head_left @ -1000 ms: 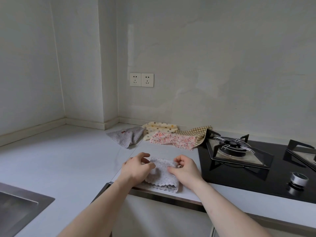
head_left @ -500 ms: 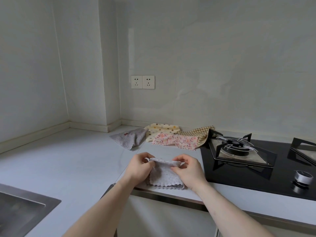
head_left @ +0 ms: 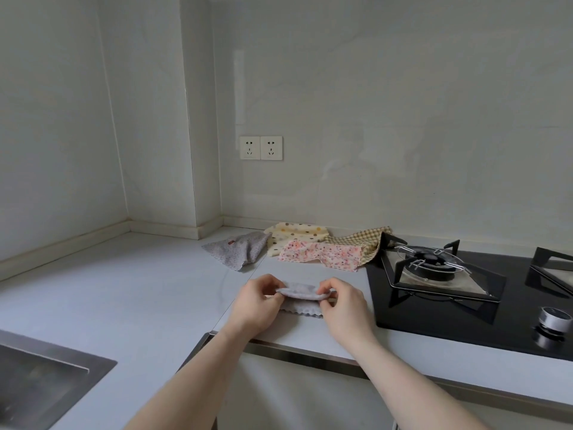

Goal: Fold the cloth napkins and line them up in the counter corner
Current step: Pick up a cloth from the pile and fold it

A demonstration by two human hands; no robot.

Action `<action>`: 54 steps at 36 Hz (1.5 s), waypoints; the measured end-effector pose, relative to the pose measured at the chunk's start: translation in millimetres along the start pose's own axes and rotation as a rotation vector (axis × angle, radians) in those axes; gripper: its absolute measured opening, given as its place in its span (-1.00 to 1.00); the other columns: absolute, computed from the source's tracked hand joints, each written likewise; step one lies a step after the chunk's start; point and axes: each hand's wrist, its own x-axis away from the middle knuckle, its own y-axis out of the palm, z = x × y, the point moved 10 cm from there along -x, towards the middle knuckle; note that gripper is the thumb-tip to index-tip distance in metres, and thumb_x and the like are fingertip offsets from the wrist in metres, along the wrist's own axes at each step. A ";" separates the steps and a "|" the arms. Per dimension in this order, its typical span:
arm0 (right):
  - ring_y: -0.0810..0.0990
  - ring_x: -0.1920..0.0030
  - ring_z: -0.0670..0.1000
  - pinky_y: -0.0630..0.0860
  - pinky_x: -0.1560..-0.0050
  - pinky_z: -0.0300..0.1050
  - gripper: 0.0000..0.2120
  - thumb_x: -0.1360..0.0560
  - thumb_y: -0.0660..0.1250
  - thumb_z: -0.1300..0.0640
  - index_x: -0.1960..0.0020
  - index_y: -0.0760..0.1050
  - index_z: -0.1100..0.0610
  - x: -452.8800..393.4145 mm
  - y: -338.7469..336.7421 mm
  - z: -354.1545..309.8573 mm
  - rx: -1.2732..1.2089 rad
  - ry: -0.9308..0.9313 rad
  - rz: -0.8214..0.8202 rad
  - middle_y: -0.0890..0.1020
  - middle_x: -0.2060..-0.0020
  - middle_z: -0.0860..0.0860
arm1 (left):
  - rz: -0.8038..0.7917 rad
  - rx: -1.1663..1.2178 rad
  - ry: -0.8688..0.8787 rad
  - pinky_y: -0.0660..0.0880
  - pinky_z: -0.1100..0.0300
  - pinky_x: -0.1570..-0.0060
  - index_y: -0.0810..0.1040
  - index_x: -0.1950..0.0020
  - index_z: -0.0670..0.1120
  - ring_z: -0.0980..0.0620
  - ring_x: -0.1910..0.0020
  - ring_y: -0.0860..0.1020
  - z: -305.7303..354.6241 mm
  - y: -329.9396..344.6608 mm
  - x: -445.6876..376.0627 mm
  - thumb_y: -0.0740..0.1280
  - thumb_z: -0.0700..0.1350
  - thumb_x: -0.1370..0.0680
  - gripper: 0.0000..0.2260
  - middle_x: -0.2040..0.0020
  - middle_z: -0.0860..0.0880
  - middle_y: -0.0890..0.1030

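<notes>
Counter (head_left: 130,293): work surface, corner left of stove (head_left: 440,274).
Four napkins (head_left: 310,246) loose just left of stove, unfolded, awaiting turn.
Grey napkin (head_left: 299,297) near-left of stove, at counter edge; upper layer lifted for fold.
Left hand (head_left: 254,305), right hand (head_left: 344,308): each pinching one end of lifted fold, likely to keep edges aligned.

A: Light? Soft, even, a bit dim. Grey-green cast over the walls (head_left: 403,119) & counter (head_left: 124,290). Can't tell the source.

B: Shadows?

A: Faint only. Soft one under the hands, darker under the pan support (head_left: 434,274) on the hob (head_left: 449,321).

B: Glare?

A: Pale vertical streak on the wall above the sockets (head_left: 261,147), dull sheen on the black glass.

B: Sharpness?

A: Centre ok, slightly soft overall. Sink (head_left: 37,383) at the counter's near left corner smeared. Wide-angle bend: wall lines lean, forearms stretched at the bottom edge.
</notes>
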 end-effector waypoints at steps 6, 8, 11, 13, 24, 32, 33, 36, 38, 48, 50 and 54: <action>0.57 0.12 -0.08 0.56 0.08 -0.08 -0.84 -0.45 0.36 0.25 0.13 0.54 -0.01 2.6 7.7 -7.4 0.064 -0.061 -0.028 0.59 0.09 -0.15 | 0.049 -0.200 -0.002 0.50 0.19 0.10 0.63 0.05 0.06 0.06 0.06 0.59 0.4 -0.1 1.1 0.31 -0.16 -0.47 -0.84 0.11 0.13 0.67; 0.56 0.14 -0.09 0.54 0.10 -0.12 -0.86 -0.44 0.37 0.23 0.15 0.54 -0.01 2.3 9.0 -7.2 0.068 -0.060 -0.040 0.58 0.10 -0.15 | 0.052 -0.253 -0.013 0.43 0.17 0.13 0.63 0.04 0.06 0.01 0.03 0.57 -0.7 0.5 0.5 0.29 -0.15 -0.47 -0.82 0.07 0.08 0.66; 0.52 0.12 -0.09 0.46 0.13 -0.18 -0.87 -0.41 0.37 0.17 0.22 0.48 -0.03 1.8 11.6 -6.5 0.078 -0.061 -0.059 0.55 0.12 -0.14 | 0.054 -0.305 -0.015 0.38 0.16 0.11 0.61 0.05 0.10 -0.02 -0.05 0.55 -0.5 0.8 -0.7 0.29 -0.10 -0.47 -0.85 -0.02 0.04 0.64; 0.48 0.08 -0.08 0.43 0.10 -0.20 -0.85 -0.41 0.36 0.11 0.27 0.42 -0.05 1.5 13.8 -7.3 0.086 -0.072 -0.063 0.53 0.14 -0.14 | 0.054 -0.309 -0.028 0.40 0.15 0.08 0.59 0.08 0.11 -0.04 -0.06 0.55 -1.3 0.6 -1.7 0.29 -0.07 -0.48 -0.88 -0.02 0.03 0.64; 0.58 0.19 -0.12 0.53 0.15 -0.12 -0.83 -0.47 0.46 -0.07 0.18 0.53 -0.03 -4.0 12.2 20.7 -0.106 0.129 -0.116 0.61 0.24 -0.11 | 0.099 -0.354 -0.026 0.49 0.08 0.04 0.51 0.22 0.08 0.02 0.08 0.53 -4.8 -2.2 -4.0 0.35 0.29 -0.47 -0.70 0.17 0.14 0.58; 0.47 -0.20 -0.02 0.42 -0.22 -0.11 -0.71 -0.52 0.29 -0.16 -0.22 0.42 -0.17 -4.2 23.9 16.5 0.124 0.015 -0.187 0.47 -0.17 -0.14 | 0.066 -0.392 -0.020 0.38 0.10 -0.27 0.39 -0.29 0.11 0.02 -0.27 0.45 -13.9 6.6 -8.7 0.33 0.28 -0.52 -0.56 -0.21 0.13 0.53; 0.46 -0.22 -0.03 0.41 -0.23 -0.11 -0.70 -0.51 0.26 -0.17 -0.23 0.41 -0.18 -4.0 24.8 16.3 0.141 0.002 -0.198 0.47 -0.20 -0.17 | 0.062 -0.416 -0.014 0.33 0.11 -0.33 0.38 -0.37 0.11 0.03 -0.34 0.41 -13.8 8.4 -9.6 0.30 0.28 -0.53 -0.53 -0.28 0.14 0.51; 0.45 -0.21 -0.09 0.42 -0.17 -0.12 -0.73 -0.50 0.23 -0.21 -0.18 0.38 -0.20 -3.3 25.8 14.3 0.155 -0.027 -0.225 0.53 -0.14 -0.24 | 0.043 -0.498 0.000 0.26 0.13 -0.39 0.39 -0.45 0.10 0.05 -0.41 0.34 -13.2 13.6 -11.5 0.23 0.28 -0.58 -0.51 -0.39 0.16 0.44; 0.43 -0.15 -0.12 0.42 -0.12 -0.11 -0.75 -0.47 0.25 -0.23 -0.08 0.36 -0.19 -3.4 22.9 12.5 0.142 -0.020 -0.223 0.56 -0.01 -0.23 | 0.036 -0.507 0.021 0.29 0.15 -0.34 0.43 -0.39 0.12 0.07 -0.38 0.37 -11.7 14.0 -10.5 0.23 0.27 -0.59 -0.57 -0.34 0.20 0.47; 0.43 0.01 -0.17 0.36 0.05 -0.20 -0.86 -0.45 0.28 -0.17 0.13 0.33 -0.17 -9.5 19.1 21.2 0.118 0.115 -0.247 0.49 0.19 -0.25 | -0.072 -0.157 -0.163 0.42 0.22 0.21 0.48 0.16 0.02 0.12 0.19 0.50 -2.3 2.1 -3.1 0.45 -0.06 -0.45 -0.86 0.29 0.08 0.55; 0.45 0.01 -0.13 0.44 0.05 -0.16 -0.81 -0.44 0.34 -0.10 0.08 0.32 -0.16 -4.5 21.5 24.9 0.016 0.270 -0.384 0.48 0.12 -0.21 | -0.112 -0.004 -0.327 0.43 0.21 0.24 0.50 0.18 -0.08 0.07 0.27 0.50 2.7 -0.1 0.3 0.44 -0.11 -0.42 -0.87 0.32 0.00 0.56; 0.57 0.09 -0.09 0.52 0.18 -0.19 -0.76 -0.44 0.37 0.06 -0.05 0.39 -0.05 10.8 -3.5 0.7 -0.259 0.535 -0.640 0.57 0.08 -0.11 | -0.138 0.139 -0.472 0.38 0.28 0.32 0.47 0.16 -0.23 0.14 0.35 0.45 52.4 -9.7 14.1 0.42 -0.22 -0.41 -0.84 0.38 0.10 0.49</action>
